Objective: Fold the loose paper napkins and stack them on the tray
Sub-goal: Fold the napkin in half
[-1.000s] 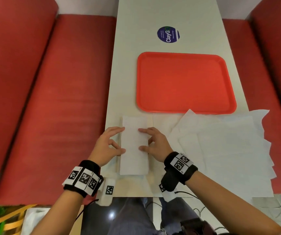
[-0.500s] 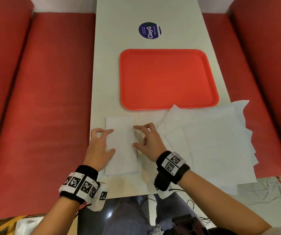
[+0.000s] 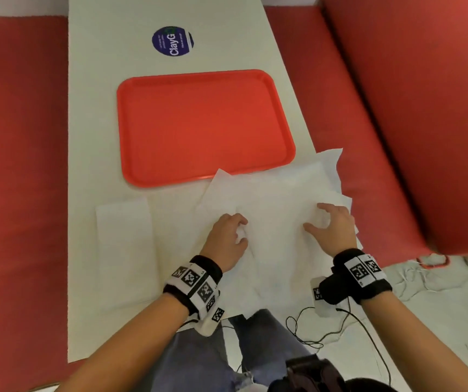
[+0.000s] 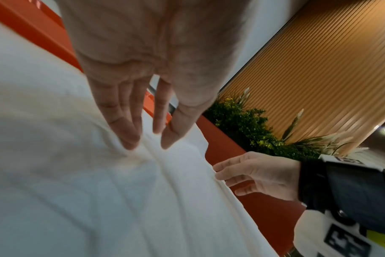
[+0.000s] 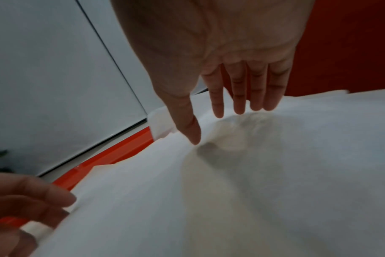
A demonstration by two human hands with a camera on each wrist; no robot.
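A folded white napkin (image 3: 125, 250) lies flat on the table's left side, with neither hand on it. Just beyond it sits the orange tray (image 3: 198, 123), with nothing on it. A pile of several loose napkins (image 3: 278, 193) spreads over the table's right edge. My left hand (image 3: 241, 233) is on the pile's left part, and thumb and fingers (image 4: 130, 139) pinch a ridge of the top napkin (image 4: 143, 173). My right hand (image 3: 316, 219) arches over the pile's right part, its straight fingertips (image 5: 237, 107) touching the paper.
The narrow white table (image 3: 100, 137) runs away from me, with a round blue sticker (image 3: 172, 41) beyond the tray. Red bench seats (image 3: 18, 165) flank it on both sides. Thin black cables (image 3: 326, 329) hang by my lap.
Both hands have let go of the folded napkin and moved right onto the loose pile. The folded napkin stays where it lay.
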